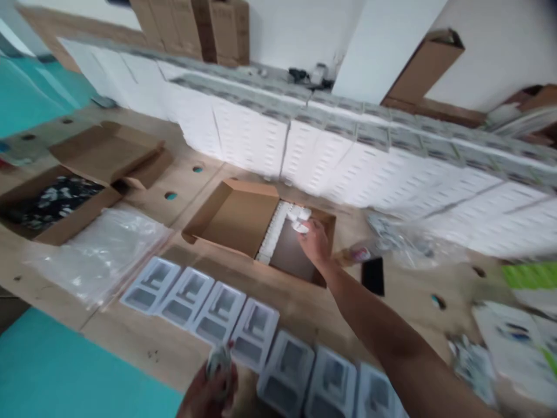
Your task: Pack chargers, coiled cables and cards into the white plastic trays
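My right hand (314,241) reaches into an open shallow cardboard box (235,216), its fingers closed on a small white part (300,226). More white parts (272,235) stand in a row along the box's left inner side, and a few lie by the fingertips. At the bottom, my left hand (211,390) is closed around a small pale rounded device (219,364), blurred, so its kind is unclear. Just beyond it, white plastic trays (220,310) with grey recesses run in a line along the table, several of them, some with pieces in the recesses.
Tall stacks of white boxes (243,136) wall off the table's back. On the left are a carton of dark and white small items (56,200) and clear plastic bags (104,247). A black phone-like slab (373,276) and more plastic packaging (409,244) lie to the right.
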Available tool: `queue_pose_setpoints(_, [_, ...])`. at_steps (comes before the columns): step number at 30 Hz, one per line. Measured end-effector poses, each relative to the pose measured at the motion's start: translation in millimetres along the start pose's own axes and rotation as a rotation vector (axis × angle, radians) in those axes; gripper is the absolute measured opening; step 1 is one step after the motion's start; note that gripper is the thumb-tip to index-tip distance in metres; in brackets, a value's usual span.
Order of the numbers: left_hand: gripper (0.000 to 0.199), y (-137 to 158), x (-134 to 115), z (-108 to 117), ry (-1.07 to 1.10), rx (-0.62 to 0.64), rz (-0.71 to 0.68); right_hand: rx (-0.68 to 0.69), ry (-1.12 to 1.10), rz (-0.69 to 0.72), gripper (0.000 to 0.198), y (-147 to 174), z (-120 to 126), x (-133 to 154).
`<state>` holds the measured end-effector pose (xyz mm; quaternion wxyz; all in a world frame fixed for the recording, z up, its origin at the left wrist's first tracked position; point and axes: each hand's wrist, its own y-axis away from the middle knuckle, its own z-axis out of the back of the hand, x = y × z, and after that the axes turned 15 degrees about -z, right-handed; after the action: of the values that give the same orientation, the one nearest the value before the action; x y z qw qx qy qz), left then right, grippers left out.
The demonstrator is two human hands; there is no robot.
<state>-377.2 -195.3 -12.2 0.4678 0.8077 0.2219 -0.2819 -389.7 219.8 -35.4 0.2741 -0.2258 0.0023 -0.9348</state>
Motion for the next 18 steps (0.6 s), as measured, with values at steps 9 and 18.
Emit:
queue_pose_setpoints(9, [0.037, -5, 52, -124, -0.126, 0.341, 0.024, 0.270, -0.320, 0.228, 0.032, 295, 120, -30])
queue_pose_setpoints(18, [0.035, 26, 166, -170, -0.732, 0.737, -0.130, 0.505, -0.408, -0.124, 0.023, 360, 170, -171])
